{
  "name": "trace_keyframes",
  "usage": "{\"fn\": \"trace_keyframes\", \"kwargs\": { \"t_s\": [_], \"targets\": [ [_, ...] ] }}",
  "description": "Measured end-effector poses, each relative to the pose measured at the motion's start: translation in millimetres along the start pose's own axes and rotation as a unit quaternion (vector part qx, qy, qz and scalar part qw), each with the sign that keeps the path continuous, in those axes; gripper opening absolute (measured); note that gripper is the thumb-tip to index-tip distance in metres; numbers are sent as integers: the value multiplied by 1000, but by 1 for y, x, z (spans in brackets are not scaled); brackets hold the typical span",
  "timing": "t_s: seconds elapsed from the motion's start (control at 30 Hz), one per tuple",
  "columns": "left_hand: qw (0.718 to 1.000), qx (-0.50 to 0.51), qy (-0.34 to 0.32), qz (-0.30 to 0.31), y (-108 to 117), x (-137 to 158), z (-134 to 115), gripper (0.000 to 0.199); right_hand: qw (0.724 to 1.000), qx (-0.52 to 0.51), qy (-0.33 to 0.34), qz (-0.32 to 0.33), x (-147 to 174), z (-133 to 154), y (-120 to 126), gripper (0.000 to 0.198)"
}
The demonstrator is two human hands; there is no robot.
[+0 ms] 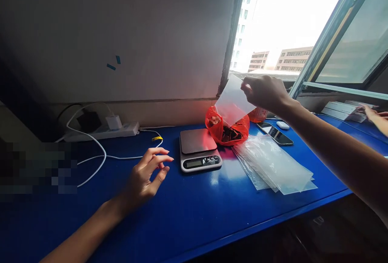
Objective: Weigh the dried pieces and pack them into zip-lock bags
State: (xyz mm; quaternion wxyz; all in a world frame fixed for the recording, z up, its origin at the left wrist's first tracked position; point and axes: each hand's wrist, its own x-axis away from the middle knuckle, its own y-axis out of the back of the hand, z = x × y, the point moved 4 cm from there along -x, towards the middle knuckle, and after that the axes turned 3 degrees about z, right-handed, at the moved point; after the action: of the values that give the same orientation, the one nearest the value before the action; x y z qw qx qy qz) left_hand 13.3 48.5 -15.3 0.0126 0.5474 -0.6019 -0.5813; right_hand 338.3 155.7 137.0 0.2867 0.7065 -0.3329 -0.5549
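My right hand (266,95) pinches the upper corner of a translucent plastic bag (233,100), lifted in front of the window. Below that bag sits a red plastic bag (216,131), its mouth open, with dark and light pieces inside that I cannot make out. My left hand (151,172) hovers over the blue table with fingers apart and holds nothing. Just right of it stands a digital kitchen scale (198,141) with a bare grey platform. Several flat clear plastic bags (275,166) lie in a loose stack under my right forearm.
A smartphone (275,133) and a white earbud case (283,125) lie behind the stack. On the left, a power strip (130,129) and white cable (104,158) run along the wall. Another person's hand (376,117) is beside white boxes (339,110) at the far right.
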Motion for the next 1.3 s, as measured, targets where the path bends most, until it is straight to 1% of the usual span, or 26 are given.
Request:
{"fn": "trace_keyframes", "kwargs": {
  "t_s": [0.07,0.17,0.2,0.23,0.3,0.33,0.37,0.4,0.43,0.5,0.53,0.57,0.6,0.63,0.7,0.73,0.8,0.9,0.93,0.97,1.0,1.07,1.1,1.13,1.2,1.3],
  "targets": [
    [1000,-4,4,-8,0,0,1,15,1000,-7,-20,-8,0,2,0,39],
    [1000,-8,-5,4,-3,1,0,15,1000,-19,-11,23,4,5,-3,37],
    [1000,-6,-8,13,-4,1,0,15,999,-26,-15,21,6,5,-1,36],
    [1000,-1,-10,22,-4,1,-1,16,999,-39,-34,-2,7,3,4,36],
    [999,14,-12,39,-4,2,-2,17,988,-92,-83,-88,13,0,20,36],
    [998,25,-13,48,-3,3,-3,18,978,-137,-94,-129,17,2,29,35],
    [998,37,-8,51,-2,4,-3,18,964,-193,-93,-156,24,6,37,33],
    [997,53,6,50,-2,5,-3,20,948,-260,-78,-168,32,14,42,30],
    [996,75,27,44,-1,7,-2,24,928,-329,-66,-162,42,24,44,27],
    [987,134,88,31,-3,10,3,43,876,-460,-45,-137,70,50,39,23],
    [978,173,112,32,-5,12,5,55,846,-517,-28,-128,86,65,33,22],
    [967,217,131,37,-7,13,6,63,825,-554,-19,-111,102,80,25,20],
    [953,257,151,42,-9,14,7,66,814,-572,-17,-99,118,94,16,18],
    [940,289,175,45,-10,13,8,63,814,-573,4,-94,131,107,8,16],
    [918,322,231,38,-9,9,12,47,816,-568,61,-86,150,129,-3,16],
    [909,327,258,28,-6,5,14,41,811,-574,90,-71,155,138,-7,17],
    [886,345,309,-14,3,-1,22,38,795,-589,142,-32,156,150,-13,18],
    [825,411,376,-91,21,-6,35,43,763,-606,216,61,150,155,-17,12],
    [806,433,391,-100,26,-5,39,45,747,-617,228,90,148,154,-19,14],
    [794,450,398,-89,31,-4,42,46,733,-634,221,113,147,151,-21,19],
    [788,461,403,-57,34,-3,43,45,719,-654,197,129,145,146,-23,27],
    [787,461,409,42,33,1,42,43,695,-694,129,136,144,138,-29,41],
    [788,452,409,89,30,3,41,42,686,-708,95,138,143,136,-33,41],
    [789,440,410,126,26,5,40,41,678,-717,70,144,143,136,-36,36],
    [795,425,405,154,15,8,36,41,671,-724,34,155,141,141,-42,25],
    [807,408,379,197,-3,8,26,42,675,-716,16,177,140,155,-49,22]
  ]
}}
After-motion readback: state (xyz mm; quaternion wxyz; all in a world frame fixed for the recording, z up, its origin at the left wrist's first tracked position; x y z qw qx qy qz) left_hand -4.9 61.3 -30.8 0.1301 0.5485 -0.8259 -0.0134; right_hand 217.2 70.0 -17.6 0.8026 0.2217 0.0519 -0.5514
